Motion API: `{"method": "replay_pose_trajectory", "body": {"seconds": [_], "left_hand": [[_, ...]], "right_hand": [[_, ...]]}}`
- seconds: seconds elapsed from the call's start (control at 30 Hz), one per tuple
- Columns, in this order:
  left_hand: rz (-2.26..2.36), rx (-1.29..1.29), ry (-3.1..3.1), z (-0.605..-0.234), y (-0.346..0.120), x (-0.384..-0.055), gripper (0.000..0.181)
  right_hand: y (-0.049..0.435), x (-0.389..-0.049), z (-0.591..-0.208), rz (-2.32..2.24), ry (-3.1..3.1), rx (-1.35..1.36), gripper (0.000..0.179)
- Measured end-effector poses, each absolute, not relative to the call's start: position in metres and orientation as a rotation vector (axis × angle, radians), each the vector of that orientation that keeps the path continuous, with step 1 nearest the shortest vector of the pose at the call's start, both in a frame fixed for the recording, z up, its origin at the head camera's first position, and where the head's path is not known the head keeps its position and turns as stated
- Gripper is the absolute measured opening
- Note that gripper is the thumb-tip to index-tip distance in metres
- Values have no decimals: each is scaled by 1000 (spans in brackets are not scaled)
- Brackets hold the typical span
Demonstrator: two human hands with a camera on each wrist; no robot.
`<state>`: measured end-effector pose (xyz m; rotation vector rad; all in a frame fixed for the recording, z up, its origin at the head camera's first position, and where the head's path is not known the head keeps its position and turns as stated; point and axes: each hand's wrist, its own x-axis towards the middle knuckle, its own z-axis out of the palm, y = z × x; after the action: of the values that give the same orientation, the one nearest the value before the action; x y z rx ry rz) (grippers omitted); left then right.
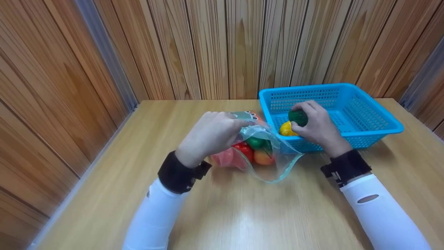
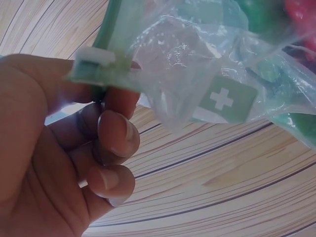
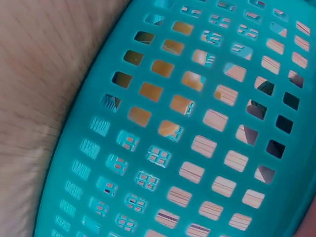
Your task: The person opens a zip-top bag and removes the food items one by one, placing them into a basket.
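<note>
My left hand (image 1: pixel 215 133) pinches the rim of a clear zip bag (image 1: pixel 282 170) between thumb and forefinger. The left wrist view shows the bag's green zip edge (image 2: pixel 111 29) in those fingers, the others loosely curled. Inside the bag lie a red pepper-like piece (image 1: pixel 244 151), a green piece (image 1: pixel 256 141), an orange-red fruit (image 1: pixel 263 158) and a pink one (image 1: pixel 223 157). Over the basket's near left corner, my right hand (image 1: pixel 317 123) grips a dark green, glossy, rounded vegetable (image 1: pixel 297 118). A yellow piece (image 1: pixel 287 129) sits just below it in the basket.
The blue perforated basket (image 1: pixel 367 133) stands at the back right of the wooden table (image 1: pixel 121 184), against the bag's right side. Its wall (image 3: pixel 163 197) fills most of the right wrist view. Wood-panelled walls (image 1: pixel 208 52) close off the back and sides.
</note>
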<state>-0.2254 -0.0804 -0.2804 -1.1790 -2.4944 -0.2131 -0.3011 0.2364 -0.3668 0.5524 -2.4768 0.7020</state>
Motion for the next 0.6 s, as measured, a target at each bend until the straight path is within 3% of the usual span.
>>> {"method": "replay_pose_trajectory", "body": {"seconds": [0.37, 0.6], "left_hand": [[-267, -1181, -2534, -280, -81, -225, 36], [-251, -1184, -2483, -280, -81, -225, 33]], "right_hand": [[228, -293, -356, 640, -2394, 613, 39], [216, -285, -343, 565, -2180, 749, 14]]}}
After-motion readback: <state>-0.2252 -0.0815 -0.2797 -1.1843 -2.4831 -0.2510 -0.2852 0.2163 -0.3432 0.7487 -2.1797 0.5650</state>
